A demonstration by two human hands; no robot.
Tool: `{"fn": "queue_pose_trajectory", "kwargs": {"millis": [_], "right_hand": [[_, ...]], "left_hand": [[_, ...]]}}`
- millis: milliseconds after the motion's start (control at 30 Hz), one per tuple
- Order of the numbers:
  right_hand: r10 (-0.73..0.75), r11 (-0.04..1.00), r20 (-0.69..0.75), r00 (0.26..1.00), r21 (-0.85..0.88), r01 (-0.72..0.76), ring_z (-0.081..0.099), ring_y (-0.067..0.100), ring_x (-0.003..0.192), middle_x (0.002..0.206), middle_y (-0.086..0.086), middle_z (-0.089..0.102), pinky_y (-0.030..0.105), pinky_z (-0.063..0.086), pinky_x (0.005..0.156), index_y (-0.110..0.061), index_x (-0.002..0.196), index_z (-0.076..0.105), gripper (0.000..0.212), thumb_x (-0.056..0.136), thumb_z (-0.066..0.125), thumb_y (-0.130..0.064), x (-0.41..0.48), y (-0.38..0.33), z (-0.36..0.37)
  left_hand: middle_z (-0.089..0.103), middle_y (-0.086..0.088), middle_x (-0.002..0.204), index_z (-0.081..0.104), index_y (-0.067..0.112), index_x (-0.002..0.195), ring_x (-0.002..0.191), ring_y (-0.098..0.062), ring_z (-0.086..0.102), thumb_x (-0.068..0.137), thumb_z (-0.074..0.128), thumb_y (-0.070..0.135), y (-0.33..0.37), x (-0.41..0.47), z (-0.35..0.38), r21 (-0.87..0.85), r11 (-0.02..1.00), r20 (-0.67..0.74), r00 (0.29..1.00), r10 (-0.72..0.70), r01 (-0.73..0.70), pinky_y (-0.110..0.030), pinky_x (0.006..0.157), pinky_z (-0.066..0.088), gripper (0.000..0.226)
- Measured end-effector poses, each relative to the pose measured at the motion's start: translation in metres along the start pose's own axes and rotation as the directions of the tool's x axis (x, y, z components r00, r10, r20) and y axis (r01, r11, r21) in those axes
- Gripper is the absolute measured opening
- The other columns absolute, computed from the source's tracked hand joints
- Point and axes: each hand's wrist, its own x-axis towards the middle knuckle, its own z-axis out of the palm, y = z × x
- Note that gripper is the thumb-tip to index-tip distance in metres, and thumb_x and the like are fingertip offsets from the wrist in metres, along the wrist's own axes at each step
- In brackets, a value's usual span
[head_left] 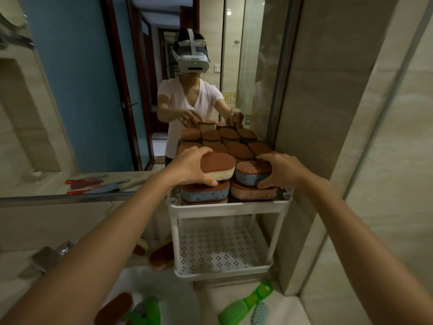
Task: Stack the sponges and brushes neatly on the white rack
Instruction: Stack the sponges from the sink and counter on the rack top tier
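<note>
As the left hand (189, 167) grips a cream sponge (220, 166) with a brown scouring top, fingers curled over its far edge and thumb under its near side, the right hand (278, 170) clasps a blue sponge (251, 175) just beside it, fingers over the top and thumb low on the near right. Both sponges sit on the top shelf of the white rack (225, 207), the cream one lying on a second blue sponge (203, 194) and the held blue one on a pink sponge (253, 193). More brown-topped sponges (239, 151) crowd the far part of that shelf up to the mirror (82, 90). The rack's lower shelf (220, 249) is perforated. On the desk, two loose sponges (161, 255) lie just left of the rack's foot, another sponge (117, 308) lies near left, a green brush (246, 303) and a grey-blue brush (259, 314) lie near right, touching each other, and a tap (49, 256) stands at the left.
</note>
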Motion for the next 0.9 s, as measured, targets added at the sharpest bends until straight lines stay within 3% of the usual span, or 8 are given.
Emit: {"fn": "queue_pose_trajectory", "kwargs": {"millis": [233, 467, 533, 700, 767, 900], "right_hand": [[0.012, 0.995, -0.129, 0.992, 0.096, 0.000, 0.049, 0.027, 0.118, 0.134, 0.009, 0.045, 0.037, 0.041, 0.096, -0.023, 0.138, 0.038, 0.074, 0.074, 0.073, -0.033, -0.006, -0.002, 0.002], [0.011, 1.000, -0.059, 0.998, 0.024, -0.009, 0.048, 0.032, 0.122, 0.138, 0.011, 0.041, 0.040, 0.039, 0.097, -0.030, 0.142, 0.030, 0.073, 0.079, 0.067, -0.036, -0.009, -0.012, 0.011], [0.018, 1.000, -0.035, 0.999, -0.025, -0.019, 0.047, 0.034, 0.123, 0.142, 0.011, 0.037, 0.042, 0.039, 0.098, -0.031, 0.144, 0.025, 0.071, 0.083, 0.062, -0.039, -0.008, -0.012, 0.013], [0.024, 0.998, 0.026, 0.999, -0.063, -0.023, 0.043, 0.036, 0.126, 0.149, 0.009, 0.027, 0.045, 0.038, 0.102, -0.032, 0.147, 0.015, 0.082, 0.080, 0.055, -0.061, -0.007, -0.012, 0.021], [0.027, 0.997, 0.000, 1.000, -0.075, -0.027, 0.046, 0.037, 0.123, 0.148, 0.008, 0.026, 0.045, 0.041, 0.100, -0.033, 0.146, 0.013, 0.090, 0.075, 0.054, -0.069, -0.009, -0.011, 0.026], [0.006, 0.991, -0.059, 0.998, -0.135, -0.014, 0.051, 0.038, 0.117, 0.150, 0.010, 0.022, 0.045, 0.045, 0.093, -0.034, 0.147, 0.009, 0.089, 0.077, 0.055, -0.066, -0.011, -0.009, 0.034]], "left_hand": [[0.041, -0.002, 0.139, 0.037, 0.026, 0.139, 0.122, -0.020, 0.044, 0.067, 0.079, 0.038, -0.015, -0.010, -0.012, -0.199, 0.980, -0.051, 0.999, -0.002, -0.008, -0.033, 0.094, 0.045, 0.084], [0.042, -0.002, 0.135, 0.036, 0.027, 0.139, 0.125, -0.022, 0.040, 0.070, 0.076, 0.042, -0.015, -0.016, 0.012, -0.154, 0.988, 0.001, 1.000, 0.014, -0.014, -0.034, 0.098, 0.039, 0.081], [0.041, -0.002, 0.136, 0.034, 0.027, 0.141, 0.128, -0.023, 0.035, 0.073, 0.072, 0.047, -0.013, -0.015, 0.016, -0.073, 0.997, -0.014, 1.000, 0.021, -0.022, -0.038, 0.103, 0.034, 0.080], [0.037, 0.001, 0.142, 0.025, 0.027, 0.146, 0.130, -0.022, 0.028, 0.074, 0.063, 0.060, -0.010, -0.012, 0.018, 0.375, 0.920, -0.043, 0.989, 0.145, -0.118, -0.036, 0.105, 0.022, 0.088], [0.038, -0.001, 0.140, 0.022, 0.028, 0.147, 0.127, -0.022, 0.031, 0.075, 0.062, 0.059, -0.008, -0.010, 0.017, 0.414, 0.897, -0.016, 0.984, 0.179, -0.156, -0.036, 0.104, 0.023, 0.088], [0.034, -0.005, 0.139, 0.013, 0.028, 0.148, 0.130, -0.023, 0.030, 0.076, 0.064, 0.055, -0.008, -0.006, 0.016, 0.405, 0.894, 0.016, 0.979, 0.204, -0.193, -0.036, 0.105, 0.021, 0.092]]}}
